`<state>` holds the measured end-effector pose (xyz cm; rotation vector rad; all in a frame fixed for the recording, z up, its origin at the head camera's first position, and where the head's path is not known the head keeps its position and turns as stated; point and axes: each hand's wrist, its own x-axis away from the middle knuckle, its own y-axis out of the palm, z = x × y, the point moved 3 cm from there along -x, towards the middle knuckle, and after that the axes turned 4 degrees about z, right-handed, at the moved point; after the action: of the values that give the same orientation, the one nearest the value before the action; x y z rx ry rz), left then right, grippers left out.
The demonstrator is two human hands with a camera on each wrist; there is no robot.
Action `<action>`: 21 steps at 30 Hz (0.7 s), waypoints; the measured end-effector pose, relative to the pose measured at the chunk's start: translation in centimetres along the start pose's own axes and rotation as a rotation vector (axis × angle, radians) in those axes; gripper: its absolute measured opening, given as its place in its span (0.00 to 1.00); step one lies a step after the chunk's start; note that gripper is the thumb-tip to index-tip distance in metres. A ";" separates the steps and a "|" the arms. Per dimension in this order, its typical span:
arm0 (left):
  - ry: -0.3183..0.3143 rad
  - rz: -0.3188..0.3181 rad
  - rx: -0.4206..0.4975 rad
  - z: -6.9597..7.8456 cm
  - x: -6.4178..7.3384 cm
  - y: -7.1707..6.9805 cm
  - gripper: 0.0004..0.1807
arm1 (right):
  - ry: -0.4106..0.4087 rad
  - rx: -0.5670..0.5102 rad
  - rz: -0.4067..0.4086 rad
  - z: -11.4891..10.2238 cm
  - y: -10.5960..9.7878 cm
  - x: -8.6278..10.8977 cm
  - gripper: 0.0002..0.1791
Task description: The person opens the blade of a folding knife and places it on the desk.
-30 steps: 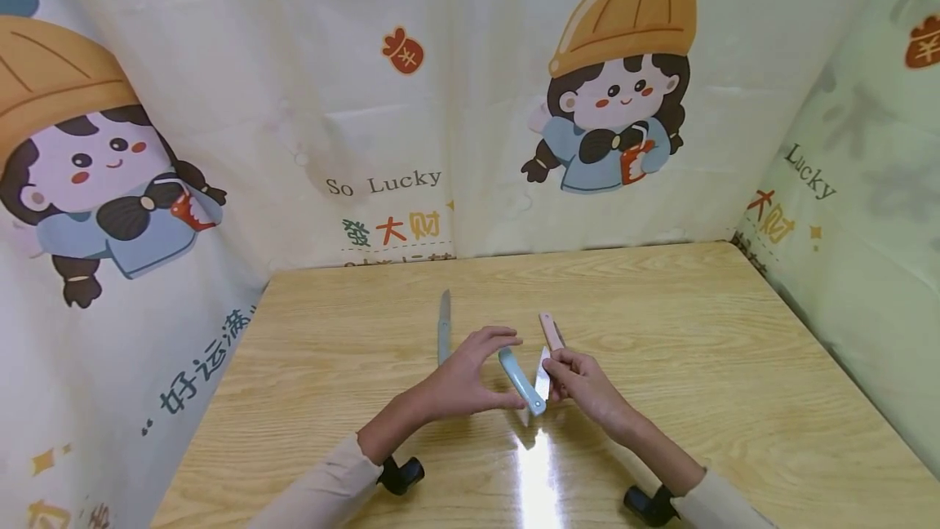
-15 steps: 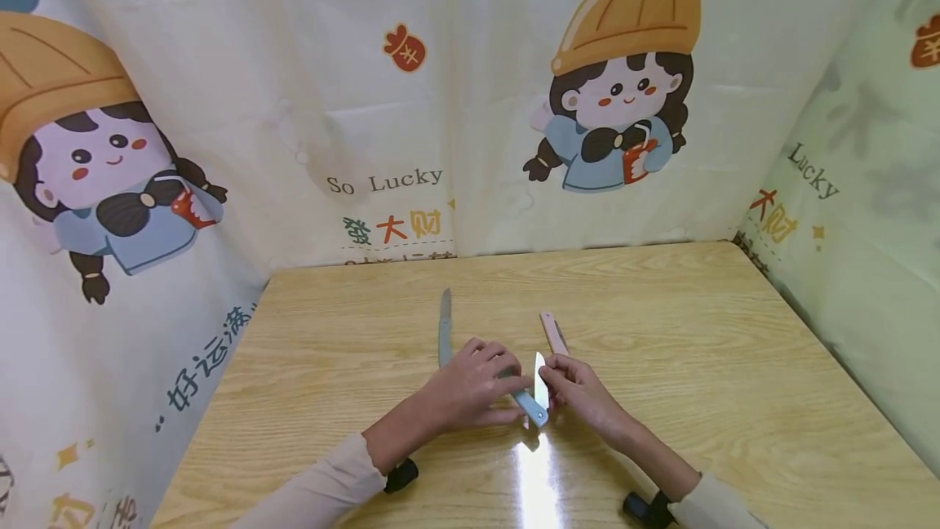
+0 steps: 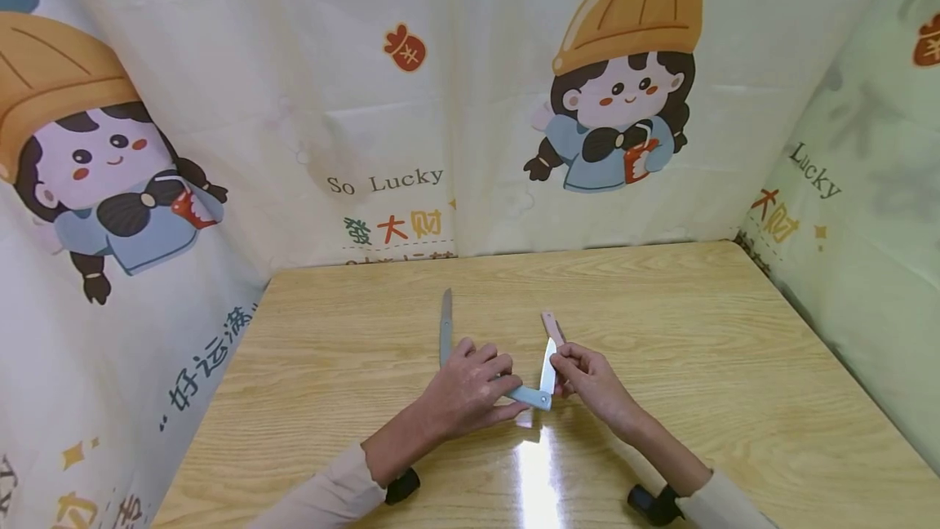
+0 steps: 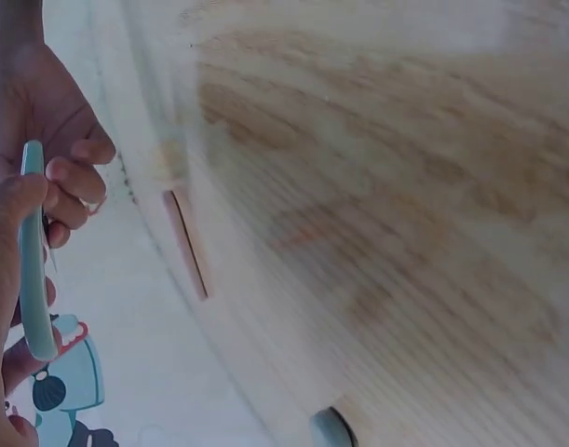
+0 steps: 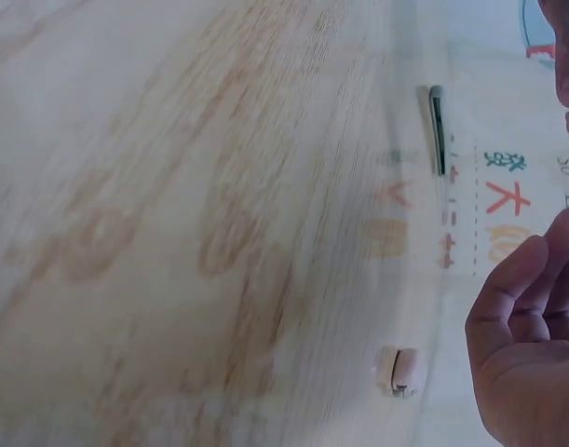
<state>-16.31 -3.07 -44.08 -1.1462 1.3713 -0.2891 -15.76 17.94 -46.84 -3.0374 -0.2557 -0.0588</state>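
Nearest us, along the bottom edge of the frame, we log two pale sleeves (image 3: pixel 323 480) and a dark device (image 3: pixel 654 504) under each wrist. A strip of glare (image 3: pixel 539 484) lies at bottom centre.

Just above that, centre frame, the left hand (image 3: pixel 466 394) and the right hand (image 3: pixel 595 386) share the light blue knife (image 3: pixel 530 397), apparently held clear of the table. Left thumb and fingers close round the handle, at the end away from the hinge; we take this as leaving the pivot room to turn. Right thumb and forefinger pinch the blade (image 3: pixel 547 375), which rises from the hinge at an angle, neither in line with the handle nor folded flat. We read the grip as one hand steadying while the other controls the blade. Which side carries the edge, we cannot tell. The other right fingers look curled; their tips are partly hidden.

Beyond the hands, right of centre, a pink knife (image 3: pixel 551 327) lies on the table, apparently folded. Left of centre, a grey-blue knife (image 3: pixel 445 337) lies with its blade out, tip toward the upper frame. Both sit past the work, perhaps for easy reach.

Farthest: the wooden table (image 3: pixel 338 308) meets a printed curtain (image 3: pixel 485 121) across the upper frame.
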 end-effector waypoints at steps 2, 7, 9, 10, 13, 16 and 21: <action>-0.023 0.028 0.003 0.1 0.1 0.0 0.14 | 0.018 -0.007 0.029 0.0 -0.1 0.0 0.15; -0.065 0.066 -0.017 0.6 0.4 -0.1 0.16 | 0.046 -0.023 0.096 0.2 0.0 -0.1 0.13; -0.082 0.080 -0.027 0.8 0.6 -0.1 0.16 | 0.051 -0.031 0.115 0.2 -0.1 -0.1 0.13; -0.092 0.088 -0.033 0.9 0.7 0.0 0.16 | 0.054 -0.039 0.123 0.3 -0.1 0.0 0.12; -0.130 0.105 -0.036 1.2 0.9 0.0 0.16 | 0.060 -0.071 0.137 0.4 -0.1 -0.1 0.12; -0.175 0.112 -0.023 1.5 1.1 0.0 0.16 | 0.064 -0.108 0.160 0.6 -0.1 0.0 0.12; -0.254 0.105 -0.003 1.6 1.0 0.1 0.15 | 0.086 -0.178 0.220 1.0 -0.3 0.1 0.11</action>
<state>-14.67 -3.05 -45.13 -1.0705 1.2024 -0.0632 -15.65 18.39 -47.76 -3.2069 0.0966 -0.2065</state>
